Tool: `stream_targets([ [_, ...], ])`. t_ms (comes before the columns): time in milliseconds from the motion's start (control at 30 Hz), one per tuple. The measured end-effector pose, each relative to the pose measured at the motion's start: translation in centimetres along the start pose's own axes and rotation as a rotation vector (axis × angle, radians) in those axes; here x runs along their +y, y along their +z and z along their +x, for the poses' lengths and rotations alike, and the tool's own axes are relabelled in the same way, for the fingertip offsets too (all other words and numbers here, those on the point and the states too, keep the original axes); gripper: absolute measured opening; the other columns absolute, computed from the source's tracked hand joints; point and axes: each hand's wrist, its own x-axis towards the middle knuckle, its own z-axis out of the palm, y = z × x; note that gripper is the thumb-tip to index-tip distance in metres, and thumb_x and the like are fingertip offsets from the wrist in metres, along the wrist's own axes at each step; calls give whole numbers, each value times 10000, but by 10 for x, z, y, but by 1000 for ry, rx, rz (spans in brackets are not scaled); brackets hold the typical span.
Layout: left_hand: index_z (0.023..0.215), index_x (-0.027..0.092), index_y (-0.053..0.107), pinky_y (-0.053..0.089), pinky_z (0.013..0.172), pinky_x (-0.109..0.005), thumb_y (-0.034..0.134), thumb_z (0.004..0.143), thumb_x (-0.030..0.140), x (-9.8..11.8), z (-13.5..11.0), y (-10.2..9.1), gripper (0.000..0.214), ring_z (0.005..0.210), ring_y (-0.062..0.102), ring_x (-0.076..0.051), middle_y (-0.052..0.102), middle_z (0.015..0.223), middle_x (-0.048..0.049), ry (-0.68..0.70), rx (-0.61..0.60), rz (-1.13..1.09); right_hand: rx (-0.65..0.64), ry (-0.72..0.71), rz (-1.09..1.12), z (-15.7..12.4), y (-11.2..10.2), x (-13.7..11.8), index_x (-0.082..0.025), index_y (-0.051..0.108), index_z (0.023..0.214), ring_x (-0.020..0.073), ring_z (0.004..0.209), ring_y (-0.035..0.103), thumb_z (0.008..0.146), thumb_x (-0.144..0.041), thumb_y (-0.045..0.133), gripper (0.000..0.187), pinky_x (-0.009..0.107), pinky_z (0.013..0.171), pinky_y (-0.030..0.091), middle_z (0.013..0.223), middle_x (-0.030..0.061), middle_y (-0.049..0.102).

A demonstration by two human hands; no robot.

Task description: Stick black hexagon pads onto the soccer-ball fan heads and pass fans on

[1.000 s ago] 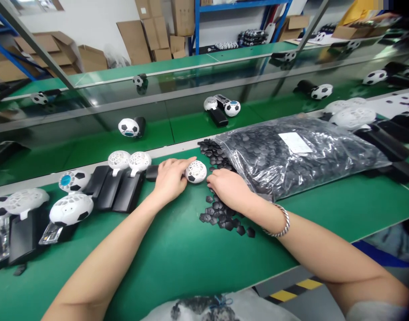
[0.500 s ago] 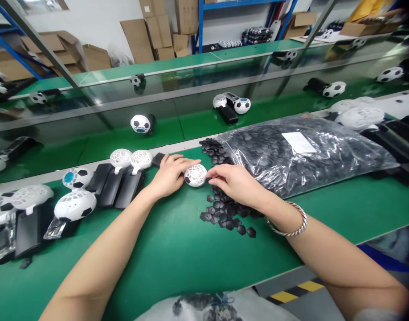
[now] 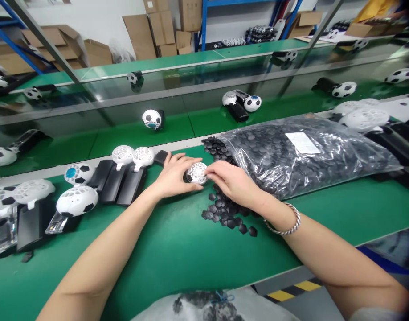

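A white football-patterned shell (image 3: pixel 197 173) with some black patches sits in front of me on the green bench. My left hand (image 3: pixel 171 176) grips it from the left, thumb on the near side and fingers along the far side. At the shell's right edge, my right hand (image 3: pixel 233 180) has thumb and forefinger pinched together; whatever is between those fingertips is hidden. Loose black pentagon pieces (image 3: pixel 229 218) lie below and behind my right hand. Beyond my left fingers a black block-shaped part (image 3: pixel 161 157) is partly covered.
A clear plastic bag (image 3: pixel 267 151) full of black pieces lies to the right. Football-shaped units with black handles (image 3: pixel 127 185) stand at left. Behind runs a green conveyor (image 3: pixel 117 133) carrying more units. Cardboard boxes (image 3: pixel 161 29) stand at the back.
My left hand has closed around the shell, its thumb now on the near side. My right fingertips have moved slightly left against the shell. Units on the near conveyor have shifted right.
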Motion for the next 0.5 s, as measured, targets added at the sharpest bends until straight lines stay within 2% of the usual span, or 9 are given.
stream_targets([
  [233, 1276, 290, 431, 47, 1067, -564, 660, 634, 549, 0, 0, 0, 730, 1270, 288, -328, 521, 1275, -37, -15, -10, -2, -46, -45, -20, -1, 5, 2, -166, 614, 982, 174, 838, 597, 879, -161, 447, 197, 306, 750, 476, 939, 77, 643],
  [367, 1263, 298, 446, 42, 1064, -575, 681, 625, 522, -2, 1, 1, 717, 1270, 294, -326, 531, 1268, -32, 6, -8, -14, -23, 6, -46, -1, 7, 1, -179, 623, 849, 169, 785, 593, 856, -183, 514, 109, 328, 766, 447, 823, 37, 653],
  [500, 1257, 299, 456, 41, 1058, -586, 680, 615, 540, -3, 1, 1, 721, 1266, 299, -328, 542, 1256, -31, 20, -8, -32, 36, 59, 99, 0, 9, 1, -178, 624, 811, 156, 817, 561, 833, -160, 540, 88, 302, 750, 457, 864, 50, 585],
])
